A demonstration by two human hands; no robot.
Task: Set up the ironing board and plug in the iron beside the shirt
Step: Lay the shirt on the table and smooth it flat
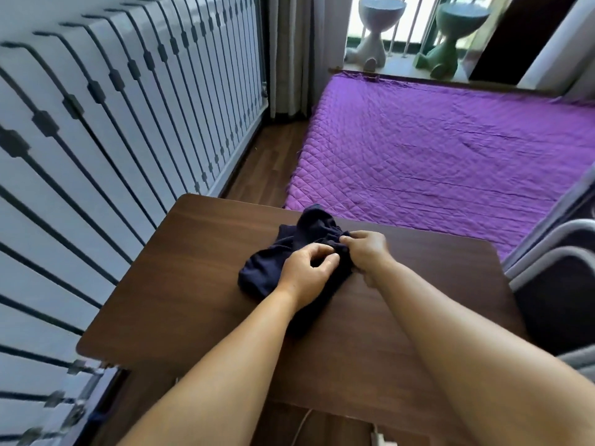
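shirt (289, 262) bunched dark, mid table (193, 284) | left hand (306, 272) grip pinching shirt cloth near-side | right hand (367, 252) grip pinching shirt's right edge | no iron or board visible | tip: pull edges apart evenly, flatten on table, avoid dragging off

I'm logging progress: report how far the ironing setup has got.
Done: a dark shirt lies bunched on the brown table. In hand: left hand and right hand both pinch its fabric. Left: no ironing board or iron shows, so setup and plugging in remain.
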